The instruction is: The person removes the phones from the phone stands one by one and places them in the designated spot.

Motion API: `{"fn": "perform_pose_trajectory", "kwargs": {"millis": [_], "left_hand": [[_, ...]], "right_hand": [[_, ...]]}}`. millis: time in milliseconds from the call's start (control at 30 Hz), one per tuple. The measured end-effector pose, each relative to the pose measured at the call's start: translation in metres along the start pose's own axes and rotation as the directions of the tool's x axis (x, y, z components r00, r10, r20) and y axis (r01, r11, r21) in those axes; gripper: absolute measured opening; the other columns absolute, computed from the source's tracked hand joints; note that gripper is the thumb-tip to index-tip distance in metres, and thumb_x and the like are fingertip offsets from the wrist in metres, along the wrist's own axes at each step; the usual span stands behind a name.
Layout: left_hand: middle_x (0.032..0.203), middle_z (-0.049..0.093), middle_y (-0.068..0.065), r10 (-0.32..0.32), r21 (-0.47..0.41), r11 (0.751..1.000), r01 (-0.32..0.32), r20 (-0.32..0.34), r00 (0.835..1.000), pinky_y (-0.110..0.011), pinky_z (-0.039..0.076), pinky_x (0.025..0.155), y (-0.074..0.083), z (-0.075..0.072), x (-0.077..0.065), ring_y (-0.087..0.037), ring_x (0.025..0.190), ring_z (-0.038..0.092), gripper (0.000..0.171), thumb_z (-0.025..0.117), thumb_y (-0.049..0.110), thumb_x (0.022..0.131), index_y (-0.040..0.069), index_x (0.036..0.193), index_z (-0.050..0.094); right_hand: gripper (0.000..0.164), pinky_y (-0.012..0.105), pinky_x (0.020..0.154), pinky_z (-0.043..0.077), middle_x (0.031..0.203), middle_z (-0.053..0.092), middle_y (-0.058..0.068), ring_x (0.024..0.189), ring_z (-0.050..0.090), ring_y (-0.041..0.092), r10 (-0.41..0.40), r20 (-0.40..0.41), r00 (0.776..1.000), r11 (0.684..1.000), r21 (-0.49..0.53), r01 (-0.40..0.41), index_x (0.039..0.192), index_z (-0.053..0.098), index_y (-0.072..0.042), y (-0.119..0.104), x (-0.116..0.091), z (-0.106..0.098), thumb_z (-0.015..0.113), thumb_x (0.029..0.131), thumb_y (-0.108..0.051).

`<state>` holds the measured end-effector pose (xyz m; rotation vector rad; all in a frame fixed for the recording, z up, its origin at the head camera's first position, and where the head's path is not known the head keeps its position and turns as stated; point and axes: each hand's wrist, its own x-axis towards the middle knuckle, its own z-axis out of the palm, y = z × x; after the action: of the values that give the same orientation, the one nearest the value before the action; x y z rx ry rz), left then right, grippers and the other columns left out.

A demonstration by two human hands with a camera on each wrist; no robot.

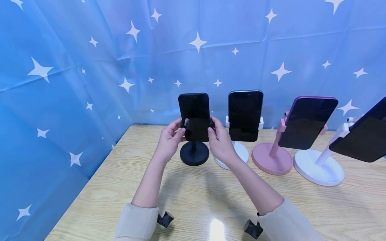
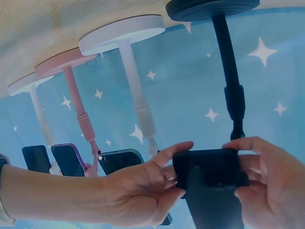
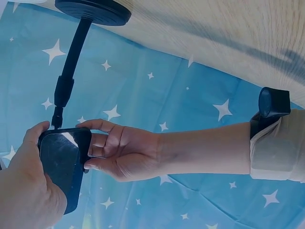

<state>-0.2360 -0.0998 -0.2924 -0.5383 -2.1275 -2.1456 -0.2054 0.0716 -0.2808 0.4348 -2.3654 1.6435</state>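
A black phone (image 1: 195,112) stands upright in a black phone stand (image 1: 194,156) with a round base and a thin post. My left hand (image 1: 172,139) pinches the stand's clamp at the phone's left edge, thumb in front and fingers behind. At the opposite edge, my right hand (image 1: 221,139) grips the other clamp in the same way. Both thumbs lie close to the phone's edges; the fingers partly hide the clamps. The right wrist view shows the phone (image 3: 59,157) between both hands, the post (image 3: 71,67) behind it.
To the right stand a white stand (image 1: 241,152) with a phone (image 1: 245,115), a pink stand (image 1: 272,159) with a purple-edged phone (image 1: 307,122), and another white stand (image 1: 319,167) with a dark phone (image 1: 365,134). A blue starred curtain (image 1: 99,73) hangs behind the wooden table (image 1: 120,174).
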Motion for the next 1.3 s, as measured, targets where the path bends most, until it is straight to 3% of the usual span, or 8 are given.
{"fn": "perform_pose_trajectory", "kwargs": {"millis": [367,567,767,1100,1300], "left_hand": [[0.119,0.053,-0.022,0.044,-0.012,0.999,-0.045,-0.017,0.999,-0.034,0.053,0.079,-0.001,0.001,-0.002,-0.013,0.091,0.062,0.037,0.041,-0.005,0.094,-0.002,0.131,0.045],[0.119,0.054,-0.021,0.044,0.004,0.999,-0.044,-0.034,0.998,-0.033,0.053,0.078,-0.001,0.001,-0.004,-0.019,0.096,0.062,0.038,0.044,-0.004,0.093,-0.001,0.131,0.046],[0.115,0.055,-0.02,0.04,-0.008,0.999,-0.04,-0.034,0.999,-0.034,0.052,0.079,0.002,0.002,-0.008,-0.02,0.096,0.063,0.037,0.045,-0.005,0.092,0.0,0.128,0.05],[0.112,0.059,-0.02,0.054,-0.002,0.999,-0.055,-0.031,0.998,-0.033,0.053,0.077,0.003,0.002,-0.013,-0.008,0.085,0.064,0.037,0.048,-0.007,0.09,-0.002,0.127,0.052],[0.117,0.059,-0.022,0.035,-0.019,0.999,-0.036,-0.034,0.999,-0.034,0.053,0.077,0.005,-0.001,-0.02,-0.008,0.084,0.065,0.038,0.049,-0.007,0.09,-0.003,0.127,0.051]], "right_hand": [[0.04,0.04,0.098,0.039,0.134,0.043,0.022,0.114,0.046,0.026,-0.008,0.002,1.0,1.0,-0.01,0.009,0.135,0.032,0.006,-0.002,0.001,-0.004,0.038,0.096,0.0],[0.039,0.039,0.089,0.043,0.129,0.047,0.022,0.102,0.05,0.027,-0.032,0.001,0.999,0.999,-0.039,0.032,0.134,0.034,0.007,0.001,0.0,-0.006,0.04,0.095,0.001],[0.038,0.041,0.091,0.045,0.126,0.05,0.024,0.108,0.054,0.029,-0.098,-0.022,0.995,0.993,-0.062,0.097,0.131,0.038,0.008,0.005,-0.003,-0.006,0.043,0.094,0.002],[0.033,0.041,0.09,0.046,0.119,0.054,0.026,0.108,0.056,0.031,-0.209,-0.046,0.977,0.976,-0.068,0.206,0.124,0.042,0.011,0.01,-0.006,-0.006,0.045,0.091,0.008],[0.034,0.041,0.09,0.045,0.12,0.054,0.026,0.109,0.055,0.032,-0.222,-0.03,0.975,0.974,-0.046,0.221,0.124,0.043,0.011,0.01,-0.01,-0.007,0.046,0.09,0.009]]}}
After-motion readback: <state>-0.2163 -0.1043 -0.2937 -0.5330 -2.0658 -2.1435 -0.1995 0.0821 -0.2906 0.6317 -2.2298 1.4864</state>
